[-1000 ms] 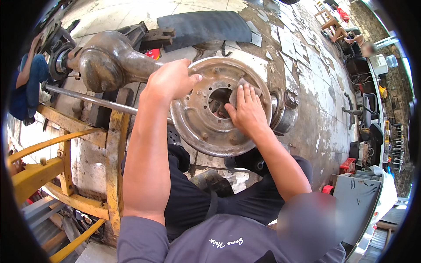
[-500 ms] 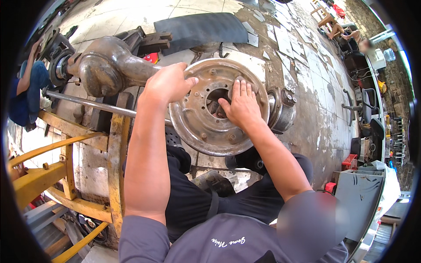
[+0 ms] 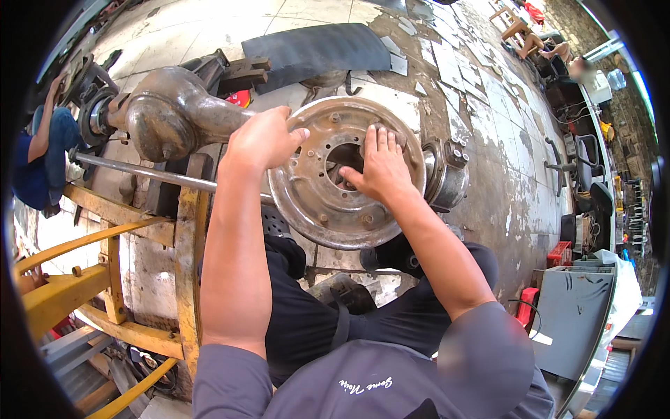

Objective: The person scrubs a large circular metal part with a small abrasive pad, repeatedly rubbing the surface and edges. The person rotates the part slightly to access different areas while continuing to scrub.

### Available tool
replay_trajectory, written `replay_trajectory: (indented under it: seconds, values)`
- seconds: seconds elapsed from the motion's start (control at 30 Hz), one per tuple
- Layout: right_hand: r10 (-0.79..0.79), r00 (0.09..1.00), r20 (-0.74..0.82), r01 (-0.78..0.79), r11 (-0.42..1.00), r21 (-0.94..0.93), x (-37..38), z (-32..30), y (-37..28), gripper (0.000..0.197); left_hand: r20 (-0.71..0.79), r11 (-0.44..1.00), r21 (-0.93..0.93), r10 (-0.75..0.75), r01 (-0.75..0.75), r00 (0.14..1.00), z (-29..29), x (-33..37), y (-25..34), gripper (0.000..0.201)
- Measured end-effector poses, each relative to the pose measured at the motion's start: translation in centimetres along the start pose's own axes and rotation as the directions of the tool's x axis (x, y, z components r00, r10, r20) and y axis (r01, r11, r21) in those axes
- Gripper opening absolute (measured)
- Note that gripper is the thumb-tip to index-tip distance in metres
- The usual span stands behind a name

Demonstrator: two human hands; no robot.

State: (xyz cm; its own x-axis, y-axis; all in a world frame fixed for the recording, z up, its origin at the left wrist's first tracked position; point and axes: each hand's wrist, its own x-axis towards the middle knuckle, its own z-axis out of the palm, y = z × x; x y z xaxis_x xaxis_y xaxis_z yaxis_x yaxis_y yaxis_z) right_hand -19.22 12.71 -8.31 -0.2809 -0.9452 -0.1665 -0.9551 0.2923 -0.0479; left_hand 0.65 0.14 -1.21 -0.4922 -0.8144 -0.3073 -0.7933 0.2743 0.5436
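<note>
"Disc [image 3: 335,209] is just in front of the knees, isn't it, its rim near the axle housing [image 3: 164,115]?"

"Yes, and the right hand [image 3: 385,164] has slid across it. A second ago the thumb only just crossed the edge of the centre hole; now it lies well over the opening, and the fingers sit a little farther up the face."

"What does that tell you?"

"I'd judge it a rubbing stroke over the band between hole and rim. There's a small dark pad [image 3: 400,139] under those fingers, mostly covered, so I can't tell whether it's cloth or abrasive."

"Is that hand gripping it?"

"No, it's spread almost flat, fingers straight, pressing the pad down. The left hand [image 3: 259,143] is the one closed over the rim, thumb on the face, fingertips out of my sight. It has hardly shifted, so it's probably steadying the piece."

"Which way does the disc point?"

"Its dished face looks up at the worker. Being round, it has no long axis across that face; its centre line runs through the hole toward the worker's head. The housing's long axis goes left to right behind it."
</note>
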Motion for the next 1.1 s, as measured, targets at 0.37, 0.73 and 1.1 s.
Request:
replay_trajectory:
  seconds: [0.37,0.73,1.1]
  values:
    - [-0.055,0.996,-0.067,0.060,0.995,0.073,-0.9,0.8,1.2,0.107,0.069,0.999,-0.003,-0.035,0.035,0.997,-0.6,-0.8,0.7,0.061]
    - [-0.074,0.997,-0.036,0.076,0.996,0.050,-0.7,1.0,2.5,0.103,0.031,0.998,0.060,-0.019,0.017,0.999,0.3,-0.1,0.1,0.058]
    - [-0.009,0.999,-0.031,0.010,1.000,0.020,-0.4,1.3,0.8,0.097,0.020,0.998,0.065,0.014,-0.015,1.000,0.8,-0.3,-0.7,0.055]
